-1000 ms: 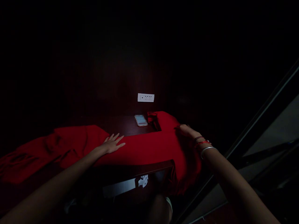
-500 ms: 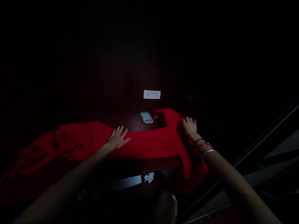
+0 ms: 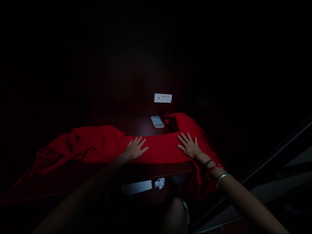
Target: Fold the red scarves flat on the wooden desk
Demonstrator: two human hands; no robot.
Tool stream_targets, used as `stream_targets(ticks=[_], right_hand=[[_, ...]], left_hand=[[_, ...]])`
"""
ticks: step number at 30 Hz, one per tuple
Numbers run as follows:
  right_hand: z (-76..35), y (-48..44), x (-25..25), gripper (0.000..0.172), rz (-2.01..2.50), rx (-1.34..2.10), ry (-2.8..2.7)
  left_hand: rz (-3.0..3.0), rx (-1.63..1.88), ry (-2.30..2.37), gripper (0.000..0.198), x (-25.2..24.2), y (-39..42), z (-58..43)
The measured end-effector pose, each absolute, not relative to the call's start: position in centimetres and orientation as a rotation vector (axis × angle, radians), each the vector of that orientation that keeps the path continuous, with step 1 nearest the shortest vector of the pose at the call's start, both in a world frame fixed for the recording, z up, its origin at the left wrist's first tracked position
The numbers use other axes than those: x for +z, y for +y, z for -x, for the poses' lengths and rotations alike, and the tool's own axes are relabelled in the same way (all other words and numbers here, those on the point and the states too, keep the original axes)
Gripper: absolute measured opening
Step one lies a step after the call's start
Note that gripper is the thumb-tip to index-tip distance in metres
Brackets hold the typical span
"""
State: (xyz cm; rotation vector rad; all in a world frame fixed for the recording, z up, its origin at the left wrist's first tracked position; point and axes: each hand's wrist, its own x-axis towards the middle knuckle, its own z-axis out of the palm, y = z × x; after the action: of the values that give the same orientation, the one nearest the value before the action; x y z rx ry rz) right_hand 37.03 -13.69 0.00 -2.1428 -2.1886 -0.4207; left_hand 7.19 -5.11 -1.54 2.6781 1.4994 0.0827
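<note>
While the cloth (image 3: 159,149) is lying smooth midway, ends rumpled, we are resting left hand (image 3: 135,150) and right hand (image 3: 190,149) there, both spread.

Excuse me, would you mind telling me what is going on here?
A person's left hand and right hand both rest, spread open, on a red cloth lying across a dark table. The cloth is flat between the hands and rumpled at the left. A socket panel shows beyond it.

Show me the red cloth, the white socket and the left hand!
Red cloth (image 3: 162,148): head view, its flat middle stretch.
White socket (image 3: 163,98): head view, middle of its plate.
Left hand (image 3: 134,150): head view, back of the hand.
</note>
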Motion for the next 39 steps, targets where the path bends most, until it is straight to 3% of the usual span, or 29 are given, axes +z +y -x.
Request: stream_targets(ticks=[6,9,15,21,25,31,39], right_hand=[[-34.7,-14.1,1.8,0.061,2.035,-0.439,-2.15],[-29.8,-12.9,2.8,0.066,1.823,-0.25,-2.296],[-21.3,-10.2,1.7,0.068,1.591,0.189,-2.499],[-20.7,-9.5,-0.8,0.065,1.609,0.26,-2.542],[-22.3,-9.3,0.4,0.062,1.554,0.237,-2.464],[-27.5,-13.0,3.1,0.042,1.507,0.042,-2.236],[-30.0,-18.2,-0.9,0.046,1.588,-0.122,-2.408]], left_hand=[[-2.932,0.32,1.49,0.056,0.6,-6.2,-6.1],[-2.902,0.406,1.659,0.053,3.2,-5.5,-2.2],[-2.587,0.199,2.117,0.055,5.0,-3.5,7.9],[-2.597,0.124,2.156,0.055,4.3,-5.4,8.0],[-2.832,0.292,1.843,0.051,4.9,-5.4,3.1],[-2.847,0.052,1.161,0.051,2.9,-0.8,-5.4],[-2.852,0.024,1.105,0.053,-1.6,0.8,-8.4]])
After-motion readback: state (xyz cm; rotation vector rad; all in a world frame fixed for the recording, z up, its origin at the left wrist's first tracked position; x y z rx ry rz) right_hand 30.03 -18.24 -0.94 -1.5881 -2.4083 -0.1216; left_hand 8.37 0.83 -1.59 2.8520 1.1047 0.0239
